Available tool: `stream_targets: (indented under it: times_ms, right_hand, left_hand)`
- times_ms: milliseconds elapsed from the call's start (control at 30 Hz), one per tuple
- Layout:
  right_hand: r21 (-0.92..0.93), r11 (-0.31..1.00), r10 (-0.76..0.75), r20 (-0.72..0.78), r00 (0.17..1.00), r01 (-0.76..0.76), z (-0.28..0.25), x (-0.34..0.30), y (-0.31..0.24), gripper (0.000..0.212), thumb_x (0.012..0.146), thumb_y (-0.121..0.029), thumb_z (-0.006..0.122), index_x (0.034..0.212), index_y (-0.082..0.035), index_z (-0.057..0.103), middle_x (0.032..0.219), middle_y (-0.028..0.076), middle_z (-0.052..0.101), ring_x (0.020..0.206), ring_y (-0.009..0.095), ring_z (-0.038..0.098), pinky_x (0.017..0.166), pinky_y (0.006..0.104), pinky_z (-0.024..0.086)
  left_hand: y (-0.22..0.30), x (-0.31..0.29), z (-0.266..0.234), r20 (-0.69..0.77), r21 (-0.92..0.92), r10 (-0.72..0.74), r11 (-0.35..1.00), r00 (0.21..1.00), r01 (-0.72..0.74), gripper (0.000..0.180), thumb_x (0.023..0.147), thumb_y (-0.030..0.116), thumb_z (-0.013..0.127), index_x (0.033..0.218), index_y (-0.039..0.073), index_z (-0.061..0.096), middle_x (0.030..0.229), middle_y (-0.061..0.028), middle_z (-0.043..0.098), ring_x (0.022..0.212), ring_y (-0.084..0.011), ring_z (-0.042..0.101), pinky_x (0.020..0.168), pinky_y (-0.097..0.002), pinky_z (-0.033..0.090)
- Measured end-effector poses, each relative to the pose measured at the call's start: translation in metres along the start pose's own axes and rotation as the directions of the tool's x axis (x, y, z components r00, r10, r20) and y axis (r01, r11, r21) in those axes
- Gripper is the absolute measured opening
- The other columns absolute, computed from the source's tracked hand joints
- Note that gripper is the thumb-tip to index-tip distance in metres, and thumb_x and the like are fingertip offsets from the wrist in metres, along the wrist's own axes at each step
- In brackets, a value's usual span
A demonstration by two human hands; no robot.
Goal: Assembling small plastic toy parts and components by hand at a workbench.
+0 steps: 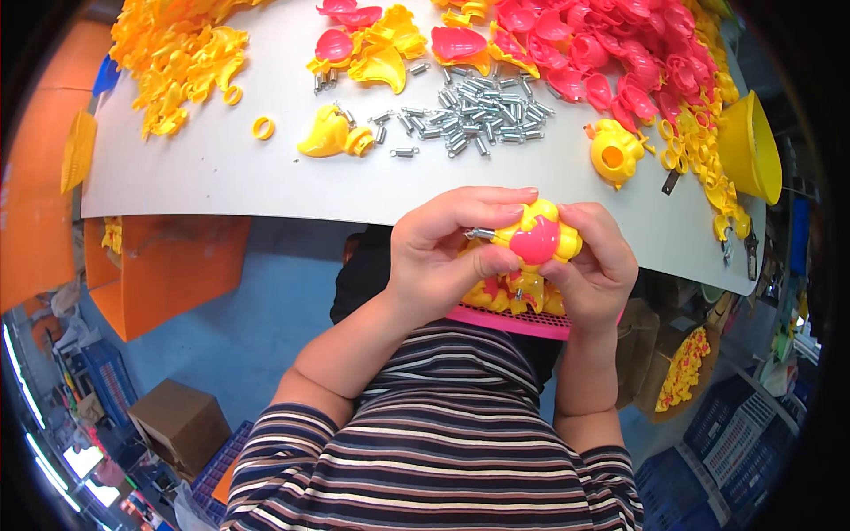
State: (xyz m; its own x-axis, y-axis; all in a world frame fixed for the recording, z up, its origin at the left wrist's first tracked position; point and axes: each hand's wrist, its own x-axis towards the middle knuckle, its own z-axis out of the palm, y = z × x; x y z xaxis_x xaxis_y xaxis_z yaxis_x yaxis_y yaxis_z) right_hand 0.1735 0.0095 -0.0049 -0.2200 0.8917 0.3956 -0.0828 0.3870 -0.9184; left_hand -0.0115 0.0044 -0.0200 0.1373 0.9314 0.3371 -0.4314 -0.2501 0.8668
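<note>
Between my two hands is a yellow plastic toy piece with a glossy pink part [537, 241] set in it. My left hand [447, 252] pinches its left side, where a metal spring [480, 234] sticks out. Fingers and thumb of my right hand [595, 257] close round its right side. Just below, a pink basket [509, 320] on my lap holds more yellow and pink pieces. On the white table [292, 190] ahead lie a heap of metal springs [487, 113], a yellow toy piece [332, 134] at left and another hollow yellow piece [614, 152] at right.
Yellow parts [186, 66] are piled at the far left, pink shells [602, 57] at the far right. Small yellow rings [695, 146] lie near a yellow bowl-shaped container [751, 146] at the right edge. An orange bin [173, 270] stands below the table at left.
</note>
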Motion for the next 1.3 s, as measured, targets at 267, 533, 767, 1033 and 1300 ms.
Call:
stream_targets:
  times_ms: [267,533,767,1033,1300]
  right_hand:
    - [-0.041,0.962,0.269,-0.002,0.963,-0.269,-0.003,0.000,-0.022,0.046,0.074,-0.007,0.082,0.113,0.007,0.062,0.096,0.009,0.059,0.085,0.012,0.058,0.070,0.0224,0.049]
    - [-0.296,0.790,0.460,-0.291,0.839,-0.537,-0.046,0.016,-0.024,0.029,0.082,-0.006,0.072,0.109,0.002,0.066,0.092,0.008,0.067,0.076,0.010,0.061,0.069,0.0237,0.050]
    - [-0.870,0.276,0.161,-0.376,0.912,-0.408,-0.152,0.048,0.018,0.024,0.082,-0.017,0.073,0.095,0.003,0.068,0.101,0.011,0.066,0.077,0.019,0.063,0.070,0.0294,0.049]
    - [-0.265,0.915,0.289,-0.100,0.952,-0.305,-0.068,0.017,-0.030,0.009,0.079,0.003,0.071,0.087,0.001,0.069,0.102,0.007,0.063,0.089,0.011,0.062,0.075,0.0226,0.051]
    - [0.054,0.926,0.374,0.013,0.927,-0.374,-0.030,0.001,-0.021,0.036,0.077,0.003,0.074,0.111,0.007,0.065,0.108,0.012,0.059,0.094,0.015,0.060,0.081,0.0246,0.051]
  left_hand:
    - [0.025,0.010,-0.013,0.082,-0.078,-0.452,0.885,0.888,0.458,0.050,0.079,0.018,0.079,0.119,-0.002,0.055,0.120,-0.0198,0.061,0.112,-0.0251,0.059,0.097,-0.0378,0.047]
    - [0.032,0.006,0.003,0.093,0.656,-0.353,0.725,0.931,0.210,0.056,0.071,0.003,0.080,0.122,0.001,0.058,0.107,-0.0098,0.061,0.099,-0.0193,0.061,0.088,-0.0294,0.049]
    - [0.028,0.010,0.011,0.118,0.577,-0.306,0.795,0.945,0.186,0.053,0.070,0.004,0.080,0.119,0.000,0.060,0.110,-0.0114,0.059,0.100,-0.0208,0.060,0.089,-0.0287,0.047]
    - [0.022,0.015,0.020,0.088,0.662,-0.202,0.743,0.975,0.094,0.049,0.072,0.010,0.081,0.116,0.002,0.062,0.110,-0.0152,0.064,0.099,-0.0267,0.064,0.086,-0.0335,0.051]
    - [0.022,0.012,0.021,0.122,0.737,-0.114,0.675,0.986,-0.013,0.050,0.073,0.012,0.080,0.118,0.002,0.061,0.112,-0.0164,0.062,0.099,-0.0299,0.064,0.084,-0.0342,0.052]
